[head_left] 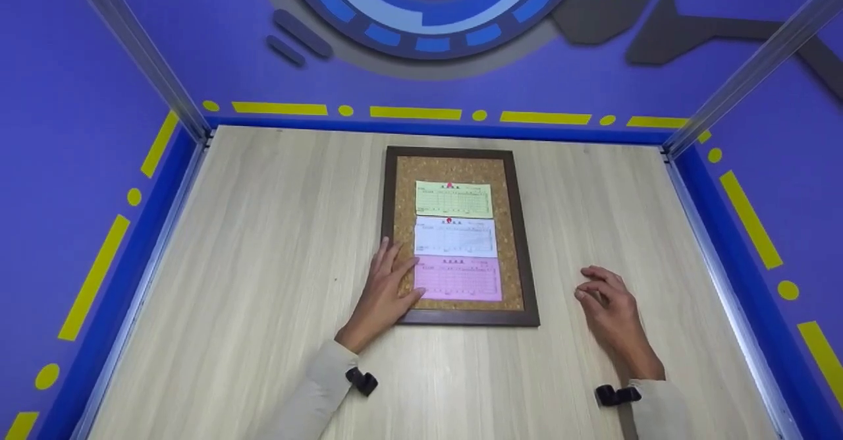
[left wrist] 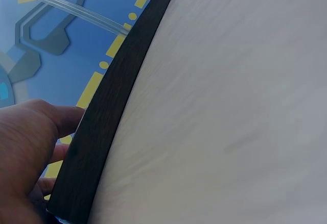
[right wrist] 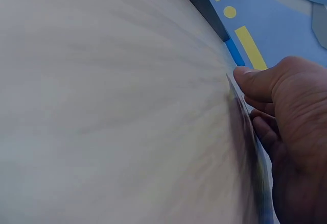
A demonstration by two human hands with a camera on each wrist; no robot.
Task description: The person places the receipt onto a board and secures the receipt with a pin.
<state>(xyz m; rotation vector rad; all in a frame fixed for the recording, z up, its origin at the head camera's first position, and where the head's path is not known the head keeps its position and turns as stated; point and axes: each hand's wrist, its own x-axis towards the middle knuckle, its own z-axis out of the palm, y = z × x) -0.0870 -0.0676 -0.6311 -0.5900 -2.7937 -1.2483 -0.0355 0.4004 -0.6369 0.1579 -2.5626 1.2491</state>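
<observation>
A corkboard with a dark brown frame point(head_left: 530, 282) lies on the table. Three printed slips run down it: a green slip point(head_left: 454, 201), a white slip point(head_left: 455, 239) and a pink slip point(head_left: 459, 280). One red push pin point(head_left: 449, 185) sits at the top of the green slip, another red push pin point(head_left: 449, 220) at the top of the white one. My left hand point(head_left: 380, 295) spans the board's left side, fingers spread, thumb and index fingertips at the pink slip's left edge. Right of the board, my right hand point(head_left: 612, 305) rests loosely curled, nothing visible in its fingers.
Pale wood-grain table point(head_left: 276, 229) surrounds the board. Blue panels point(head_left: 197, 64) with yellow marks rise at the back and both sides, joined by metal posts point(head_left: 141, 45). Each wrist carries a small black camera point(head_left: 362, 382).
</observation>
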